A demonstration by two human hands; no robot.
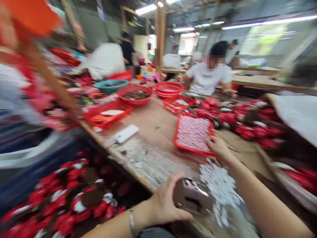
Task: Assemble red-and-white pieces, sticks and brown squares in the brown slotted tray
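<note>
My left hand is wrapped round the left side of a glossy brown box-shaped block. The block has a dark recess in its front and small pinkish pieces on top; its exact kind I cannot make out. My right hand reaches to the right edge of a red plastic tray, fingers drawn together; what they hold, if anything, is hidden. Rows of small pink-and-white pieces fill this tray. A loose heap of white slips lies between the block and my right forearm.
Left of the table edge, a dark blue bin holds red, white and brown items. A white phone-like object, a red basin and other trays stand on the table. Red items are piled at right. A person in white sits opposite.
</note>
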